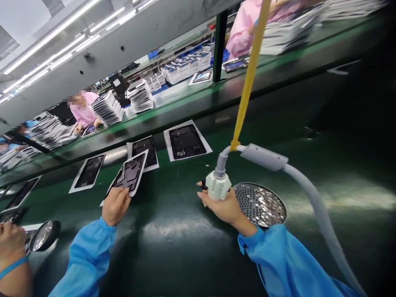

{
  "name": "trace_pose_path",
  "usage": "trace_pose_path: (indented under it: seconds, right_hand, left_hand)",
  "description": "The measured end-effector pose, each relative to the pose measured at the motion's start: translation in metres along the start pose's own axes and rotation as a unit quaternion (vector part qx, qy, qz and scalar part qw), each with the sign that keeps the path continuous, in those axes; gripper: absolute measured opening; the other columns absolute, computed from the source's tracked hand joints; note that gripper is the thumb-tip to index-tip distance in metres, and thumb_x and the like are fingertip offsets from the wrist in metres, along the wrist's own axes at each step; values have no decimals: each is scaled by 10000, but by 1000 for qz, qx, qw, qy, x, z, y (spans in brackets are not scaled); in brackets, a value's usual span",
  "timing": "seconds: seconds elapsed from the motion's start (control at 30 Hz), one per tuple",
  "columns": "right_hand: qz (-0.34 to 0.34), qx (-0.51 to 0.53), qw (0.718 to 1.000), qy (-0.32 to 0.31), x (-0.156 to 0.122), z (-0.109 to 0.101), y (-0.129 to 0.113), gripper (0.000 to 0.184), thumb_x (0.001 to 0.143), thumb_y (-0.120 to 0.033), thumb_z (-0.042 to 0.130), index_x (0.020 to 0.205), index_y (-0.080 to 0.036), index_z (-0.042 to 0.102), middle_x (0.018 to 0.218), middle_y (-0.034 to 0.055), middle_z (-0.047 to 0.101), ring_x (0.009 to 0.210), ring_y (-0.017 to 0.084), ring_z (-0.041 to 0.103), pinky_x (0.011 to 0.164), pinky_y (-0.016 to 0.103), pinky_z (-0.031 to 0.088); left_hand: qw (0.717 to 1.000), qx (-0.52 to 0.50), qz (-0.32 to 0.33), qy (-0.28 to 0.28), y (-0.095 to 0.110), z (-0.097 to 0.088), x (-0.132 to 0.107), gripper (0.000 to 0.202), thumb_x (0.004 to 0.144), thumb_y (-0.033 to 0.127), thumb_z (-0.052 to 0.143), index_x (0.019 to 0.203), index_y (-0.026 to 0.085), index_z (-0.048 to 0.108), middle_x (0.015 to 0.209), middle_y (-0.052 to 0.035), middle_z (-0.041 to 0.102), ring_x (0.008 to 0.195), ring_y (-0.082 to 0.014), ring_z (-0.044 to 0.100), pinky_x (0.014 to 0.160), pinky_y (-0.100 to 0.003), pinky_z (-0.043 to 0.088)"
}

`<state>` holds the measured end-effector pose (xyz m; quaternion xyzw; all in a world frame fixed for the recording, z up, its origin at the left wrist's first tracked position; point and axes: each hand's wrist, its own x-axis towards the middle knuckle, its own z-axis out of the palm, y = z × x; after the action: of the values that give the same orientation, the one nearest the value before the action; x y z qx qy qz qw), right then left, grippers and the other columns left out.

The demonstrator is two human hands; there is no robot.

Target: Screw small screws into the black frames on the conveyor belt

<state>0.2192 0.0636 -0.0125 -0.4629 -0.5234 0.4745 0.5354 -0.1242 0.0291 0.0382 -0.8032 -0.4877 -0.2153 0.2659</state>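
Our left hand [116,205] pinches the near edge of the dark panel [130,173], at ten o'clock on the green counter [173,247]. Our right hand [224,208] wraps its grip round the white hanging tool [218,185], beside the round perforated tray [262,204]. We judge the edge-held panel may slip, or the pull of the hose [312,194] may tip the tool.

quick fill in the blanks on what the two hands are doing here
1. The left hand holds a dark panel above a ____ belt.
2. The right hand grips a white tool that hangs from a ____ cord.
3. The round dish of screws lies just to the ____ of the right hand.
4. Both sleeves are ____.

Missing words: green; yellow; right; blue
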Motion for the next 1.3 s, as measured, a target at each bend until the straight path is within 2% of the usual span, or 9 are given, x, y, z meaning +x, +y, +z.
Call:
trace_pose_path:
  seconds: [0.13,0.23,0.43,0.6,0.73,0.8,0.9,1.1,1.3]
  right_hand:
    - [-7,8,1000,5,1,-9,-6,294,646,-334,746,857,-140,680,519,-9,595,427,138,549,438,277,494]
    - [-20,10,999,36,1,-20,-18,313,648,-318,756,907,-162,677,502,-25,591,418,134,544,434,269,495]
    - [-46,-46,994,89,6,-50,-40,279,629,-294,778,866,-177,687,484,-37,581,398,127,529,442,283,488]
    - [-89,-68,987,112,9,-73,-44,272,640,-258,789,887,-197,692,473,-58,579,405,130,531,465,303,491]
    - [-116,-46,984,127,11,-83,-43,193,635,-227,793,781,-201,669,455,-62,565,390,126,530,445,296,477]
    - [-130,-26,982,134,11,-84,-40,169,640,-202,780,742,-206,645,449,-63,553,383,128,530,427,291,466]
    - [-143,10,979,146,11,-81,-35,167,650,-174,752,759,-213,632,444,-67,549,378,129,526,424,290,463]
    - [-139,8,976,165,19,-71,-21,170,648,-152,715,791,-206,642,444,-70,562,373,128,524,442,300,475]
    - [-126,11,980,156,32,-63,-17,159,649,-184,692,796,-203,635,438,-81,545,373,120,523,440,293,482]
  left_hand:
    - [996,-49,77,10,56,-20,12,315,832,66,578,1123,186,591,831,-79,634,763,-189,613,677,-308,536]
    - [989,-95,111,12,93,-23,23,278,838,65,573,1100,153,598,820,-90,637,752,-194,606,649,-318,538]
    - [980,-158,117,22,162,-5,44,147,867,72,536,972,118,627,805,-87,637,704,-166,557,573,-290,482]
    - [983,-141,99,-62,205,18,41,177,915,126,482,864,142,650,792,-59,636,697,-170,530,554,-298,399]
    - [968,-172,97,-154,209,33,27,179,943,246,500,915,167,658,818,-51,647,748,-192,551,592,-321,402]
    - [961,-188,76,-191,200,37,22,199,944,305,510,923,177,662,845,-53,655,774,-200,562,618,-329,422]
    - [946,-215,54,-239,186,41,18,212,953,270,486,908,173,670,864,-59,655,802,-195,580,667,-320,461]
    - [938,-232,29,-257,178,42,14,284,976,249,409,928,157,674,832,-74,636,814,-195,589,735,-322,510]
    - [908,-250,102,-319,176,28,18,212,897,178,503,1049,149,647,960,-91,630,875,-218,588,750,-345,535]
